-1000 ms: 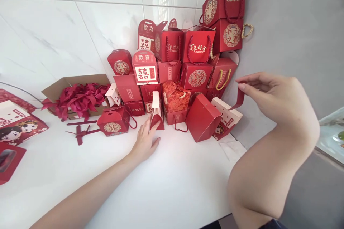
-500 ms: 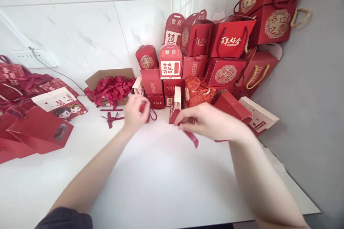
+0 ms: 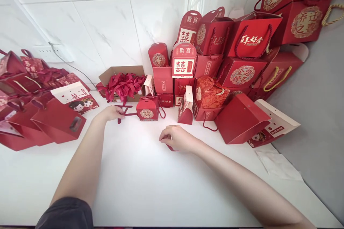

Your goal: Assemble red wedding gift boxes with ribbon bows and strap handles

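Observation:
Over at the left, my left hand (image 3: 110, 112) reaches down to dark red ribbon strips (image 3: 130, 114) on the white table, its fingertips closed on one of them. Closer to me, my right hand (image 3: 178, 139) is curled just above the tabletop. A short red ribbon (image 3: 172, 148) is pinched in it, its end showing below the fingers. Between and beyond the hands stands a small red gift box (image 3: 147, 109) with a round gold emblem and a cord loop. A small red and white box (image 3: 186, 107) stands upright behind my right hand.
An open cardboard box (image 3: 137, 68) full of red ribbons (image 3: 122, 85) sits against the tiled wall. Stacked red gift boxes (image 3: 208, 68) rise at the back right. More red boxes (image 3: 57, 118) stand at the left. A flat white paper sheet (image 3: 279, 164) lies at the right edge.
My left hand has moved left from the small red box to the ribbon strips. The right hand has drawn back from the upright box, carrying its ribbon. The view has shifted left.

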A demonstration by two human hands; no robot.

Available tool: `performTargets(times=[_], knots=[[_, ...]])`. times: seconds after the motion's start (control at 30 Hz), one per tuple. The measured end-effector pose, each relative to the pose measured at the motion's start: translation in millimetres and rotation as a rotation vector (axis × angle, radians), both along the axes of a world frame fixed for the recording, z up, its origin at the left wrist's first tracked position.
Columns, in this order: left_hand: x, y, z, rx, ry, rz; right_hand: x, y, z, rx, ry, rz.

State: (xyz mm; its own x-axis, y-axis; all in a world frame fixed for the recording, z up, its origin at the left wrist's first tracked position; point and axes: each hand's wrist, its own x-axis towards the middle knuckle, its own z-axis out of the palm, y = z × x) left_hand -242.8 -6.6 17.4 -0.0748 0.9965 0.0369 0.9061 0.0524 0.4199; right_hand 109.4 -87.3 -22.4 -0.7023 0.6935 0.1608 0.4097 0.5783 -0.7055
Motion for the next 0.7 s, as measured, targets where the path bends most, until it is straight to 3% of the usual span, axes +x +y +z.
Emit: performTargets(times=[0.1, 0.23, 0.47, 0.7], knots=[[-5.1, 8.4, -3.9, -0.153, 0.017, 0.047, -8.8, -0.6, -24.0, 0.032, 0.013, -0.017], [-12.3, -1.8, 12.7, -0.208, -0.038, 0.051, -16.4, -2.6, -44.1, 0.145, 0.02, -0.01], [2.2, -30.6, 48.5, -0.108, -0.211, 0.061, -21.6, -7.9, -47.5, 0.433, 0.002, 0.095], [28.5, -39.0, 62.0, -0.158, -0.331, 0.069, -27.5, -16.4, -59.1, 0.562, -0.024, 0.249]])
